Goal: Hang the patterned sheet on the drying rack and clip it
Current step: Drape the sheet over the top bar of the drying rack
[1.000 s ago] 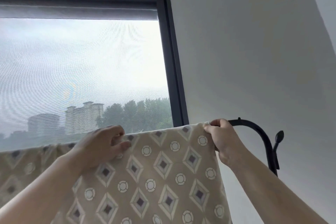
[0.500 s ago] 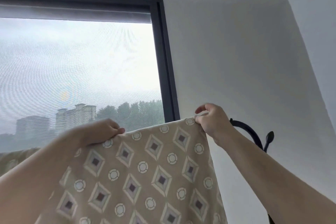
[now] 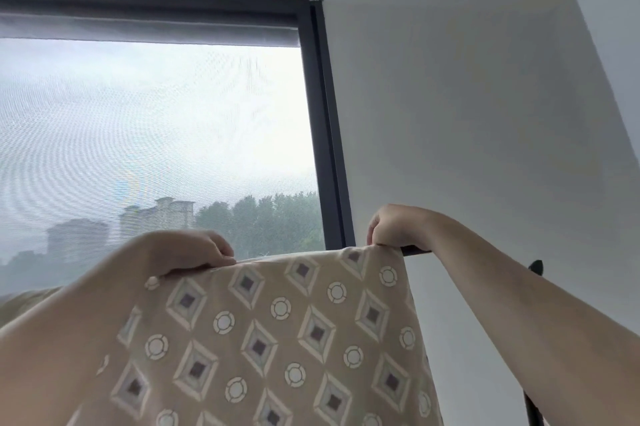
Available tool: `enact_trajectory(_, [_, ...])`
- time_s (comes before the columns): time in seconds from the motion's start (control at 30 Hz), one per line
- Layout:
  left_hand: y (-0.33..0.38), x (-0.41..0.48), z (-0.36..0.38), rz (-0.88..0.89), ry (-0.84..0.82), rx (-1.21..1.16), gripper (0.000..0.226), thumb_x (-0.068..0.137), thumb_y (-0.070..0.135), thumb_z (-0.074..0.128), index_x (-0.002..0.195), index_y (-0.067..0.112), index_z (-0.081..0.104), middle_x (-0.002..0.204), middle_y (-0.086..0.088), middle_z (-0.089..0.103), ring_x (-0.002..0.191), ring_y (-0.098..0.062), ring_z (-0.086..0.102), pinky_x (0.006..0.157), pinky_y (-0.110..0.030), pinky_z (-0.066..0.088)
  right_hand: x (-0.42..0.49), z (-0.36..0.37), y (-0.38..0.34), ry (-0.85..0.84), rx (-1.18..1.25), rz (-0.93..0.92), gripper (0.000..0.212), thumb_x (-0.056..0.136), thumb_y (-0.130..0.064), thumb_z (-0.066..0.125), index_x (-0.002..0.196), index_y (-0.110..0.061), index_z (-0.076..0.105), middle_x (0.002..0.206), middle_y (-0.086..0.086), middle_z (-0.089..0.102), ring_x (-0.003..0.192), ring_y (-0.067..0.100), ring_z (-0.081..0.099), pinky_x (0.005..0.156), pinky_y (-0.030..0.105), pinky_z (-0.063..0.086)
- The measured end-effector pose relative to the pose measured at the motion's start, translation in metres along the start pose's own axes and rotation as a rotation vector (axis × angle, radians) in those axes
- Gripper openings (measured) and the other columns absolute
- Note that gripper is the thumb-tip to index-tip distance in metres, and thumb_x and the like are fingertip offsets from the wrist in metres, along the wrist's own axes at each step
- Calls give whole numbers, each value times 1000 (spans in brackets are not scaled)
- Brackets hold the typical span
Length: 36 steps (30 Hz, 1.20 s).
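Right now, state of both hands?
Left hand: grips the sheet along its top edge.
Right hand: pinches the sheet's top corner, at the rack bar.

Both hands gripping patterned sheet (image 3: 277, 339) top edge — left hand (image 3: 187, 251), right hand (image 3: 398, 226)

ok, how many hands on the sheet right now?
2. Left hand grips the patterned sheet along its top edge; right hand pinches the top right corner by the black rack bar.
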State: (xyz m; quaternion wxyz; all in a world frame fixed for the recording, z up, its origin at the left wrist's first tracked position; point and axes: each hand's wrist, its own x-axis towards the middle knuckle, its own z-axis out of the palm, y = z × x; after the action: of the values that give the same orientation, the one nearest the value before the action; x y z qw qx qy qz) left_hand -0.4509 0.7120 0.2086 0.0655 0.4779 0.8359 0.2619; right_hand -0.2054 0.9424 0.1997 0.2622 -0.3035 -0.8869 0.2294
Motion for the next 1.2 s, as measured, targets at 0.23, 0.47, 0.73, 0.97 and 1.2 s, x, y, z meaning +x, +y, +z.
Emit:
enact_trajectory(0.23, [5, 4, 15, -131, -141, -133, 17, 71, 13, 54, 73, 15, 72, 75, -8, 67, 71, -24, 62, 73, -35, 49, -18, 27, -21, 62, -358, -348, 40, 101, -48, 36, 69, -30, 52, 80, -13, 54, 83, 13, 54, 80, 33, 42])
enact_trajectory(0.47, [-10, -11, 29, 174, 605, 296, 39, 89, 43, 58, 58, 19, 55, 57, 7, 57, 57, -12, 54, 60, -28, 42, -13, 61, 2, 294, -556, -554, 55, 89, -75, 26, 79, -28, 51, 73, -10, 57, 68, 8, 54, 64, 31, 41])
enact_trajectory(0.73, [-136, -70, 2, 125, 924, 443, 37, 91, 48, 49, 63, 24, 50, 60, 10, 57, 62, -16, 56, 60, -34, 43, 4, 73, 2, 409, -486, -557, 60, 88, -76, 24, 66, -25, 50, 64, -9, 56, 61, 6, 53, 59, 28, 41])
enact_trajectory(0.97, [-131, -64, -21, 11, 700, 541, 42, 96, 49, 41, 71, 22, 60, 68, 11, 62, 70, -14, 58, 68, -31, 45, 2, 138, -95, 248, -379, -764, 39, 94, -59, 40, 70, -29, 45, 79, -11, 53, 74, 10, 51, 69, 31, 41])
enact_trajectory(1.2, [-158, -69, -37, 201, 735, 460, 30, 91, 45, 52, 68, 27, 55, 62, 11, 59, 64, -11, 57, 59, -29, 41, -1, 187, -155, 370, -469, -730, 58, 88, -76, 28, 70, -25, 49, 67, -11, 55, 66, 12, 55, 63, 32, 43])
